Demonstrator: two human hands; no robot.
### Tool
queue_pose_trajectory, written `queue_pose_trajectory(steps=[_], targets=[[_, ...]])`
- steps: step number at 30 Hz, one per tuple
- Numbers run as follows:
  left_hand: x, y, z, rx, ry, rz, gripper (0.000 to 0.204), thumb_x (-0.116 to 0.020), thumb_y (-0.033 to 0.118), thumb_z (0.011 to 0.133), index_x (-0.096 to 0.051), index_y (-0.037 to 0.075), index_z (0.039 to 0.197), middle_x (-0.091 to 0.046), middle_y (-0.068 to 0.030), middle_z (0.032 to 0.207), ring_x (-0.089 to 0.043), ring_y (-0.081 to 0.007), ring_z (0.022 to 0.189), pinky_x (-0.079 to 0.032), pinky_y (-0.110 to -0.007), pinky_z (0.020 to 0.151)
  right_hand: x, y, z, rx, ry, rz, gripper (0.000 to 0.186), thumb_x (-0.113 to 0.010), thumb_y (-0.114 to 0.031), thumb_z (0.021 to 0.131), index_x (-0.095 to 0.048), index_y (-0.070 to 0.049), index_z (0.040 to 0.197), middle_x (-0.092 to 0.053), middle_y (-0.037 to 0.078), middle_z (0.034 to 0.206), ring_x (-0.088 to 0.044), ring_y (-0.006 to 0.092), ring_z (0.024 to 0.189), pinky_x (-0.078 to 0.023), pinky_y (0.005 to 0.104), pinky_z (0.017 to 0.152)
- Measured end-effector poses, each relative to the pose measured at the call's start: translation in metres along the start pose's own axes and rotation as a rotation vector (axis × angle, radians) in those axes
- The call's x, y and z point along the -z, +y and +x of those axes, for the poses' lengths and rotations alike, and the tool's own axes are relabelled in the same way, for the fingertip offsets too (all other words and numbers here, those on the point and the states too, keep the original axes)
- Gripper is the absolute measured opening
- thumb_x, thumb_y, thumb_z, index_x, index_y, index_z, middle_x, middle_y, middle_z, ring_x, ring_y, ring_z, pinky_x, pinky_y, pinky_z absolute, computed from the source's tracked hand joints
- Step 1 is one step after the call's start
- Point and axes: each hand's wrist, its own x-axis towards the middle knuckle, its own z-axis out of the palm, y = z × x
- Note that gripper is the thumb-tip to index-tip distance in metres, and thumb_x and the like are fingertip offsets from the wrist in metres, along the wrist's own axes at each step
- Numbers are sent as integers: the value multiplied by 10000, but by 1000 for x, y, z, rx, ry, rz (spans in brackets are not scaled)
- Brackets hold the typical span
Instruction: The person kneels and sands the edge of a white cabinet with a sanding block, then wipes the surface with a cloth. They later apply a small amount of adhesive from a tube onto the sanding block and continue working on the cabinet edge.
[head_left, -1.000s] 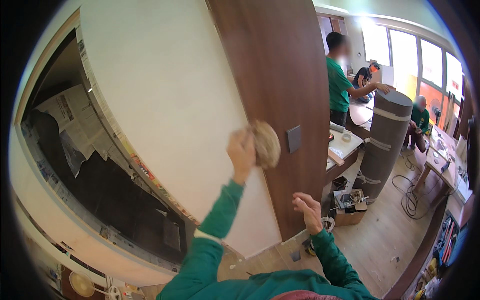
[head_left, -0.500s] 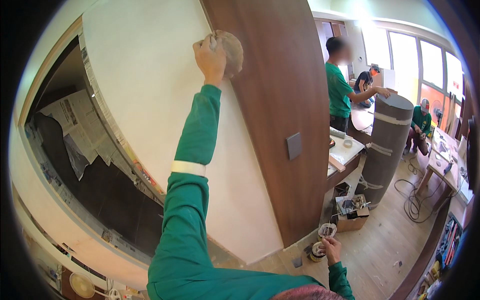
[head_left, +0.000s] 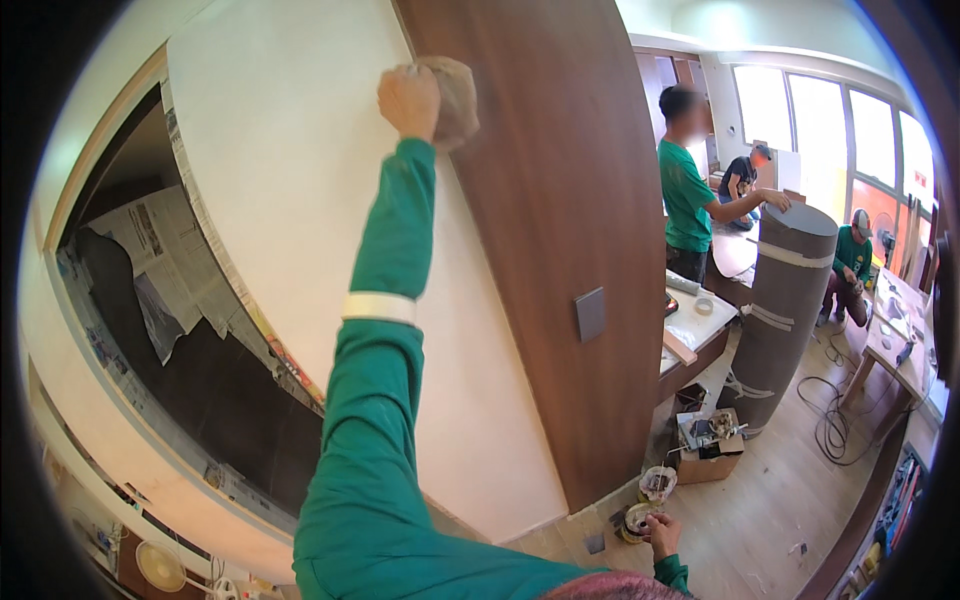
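Observation:
My left arm reaches up to the wall, and my left hand (head_left: 408,102) is closed on a crumpled brownish rag (head_left: 457,105). The rag lies against the seam where the white wall panel (head_left: 300,180) meets the dark brown wood panel (head_left: 540,220). Low at the right, my right hand (head_left: 662,535) is held with its fingers curled together; whatever they hold, if anything, is too small to make out. Just beyond it on the floor stand an open tub (head_left: 636,522) and a second small container (head_left: 657,484).
A grey switch plate (head_left: 590,314) sits on the brown panel. At left, newspaper (head_left: 165,240) edges a dark recess. A cardboard box (head_left: 707,466) of tools, a tall grey roll (head_left: 785,320) and a coiled cable (head_left: 838,425) stand to the right. Several people work beyond, one touching the roll.
My left hand and the rag have slid a little up along the seam. My right hand sits slightly lower. The whole view has shifted, so the room appears lower in it.

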Motion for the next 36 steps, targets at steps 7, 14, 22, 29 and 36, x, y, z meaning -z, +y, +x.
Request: queue_pose_trajectory(steps=[7, 14, 22, 29, 36], targets=[[-12, -19, 14, -7, -65, 125, 334, -611, 338, 829, -708, 19, 797, -672, -221, 923, -635, -410, 892, -502, -483, 805, -13, 1, 15, 9, 5, 139, 214, -635, -104, 859, -664, 77, 968, -657, 107, 774, -642, 193, 588, -504, 291, 488], [2, -4, -3, 6, -39, 54, 277, -637, 278, 801, -723, 18, 839, -686, -198, 920, -641, -400, 893, -503, -473, 807, 1, 17, 28, -22, -53, 54, 215, -640, -98, 851, -663, 80, 971, -655, 110, 771, -667, 203, 613, -509, 291, 486], [-17, -22, 6, -41, -76, 162, 385, -633, 367, 830, -702, 0, 737, -675, -232, 838, -637, -425, 805, -504, -488, 728, 8, 21, 57, -7, 39, 123, 213, -642, -104, 850, -677, 78, 955, -662, 115, 779, -654, 196, 604, -518, 296, 495], [-22, -41, -7, -114, -17, 162, 417, -662, 383, 806, -663, -18, 689, -661, -229, 778, -626, -420, 769, -487, -511, 721, 6, 25, 48, -62, -51, 72, 234, -642, -115, 854, -653, 58, 1011, -674, 117, 802, -672, 204, 608, -530, 288, 491], [-3, -49, -45, -72, -51, 75, 478, -614, 372, 838, -564, -25, 575, -614, -231, 658, -580, -421, 677, -435, -506, 610, 17, 12, 29, -156, -19, 3, 259, -640, -133, 870, -652, 55, 1048, -666, 107, 816, -686, 209, 699, -525, 300, 544]])
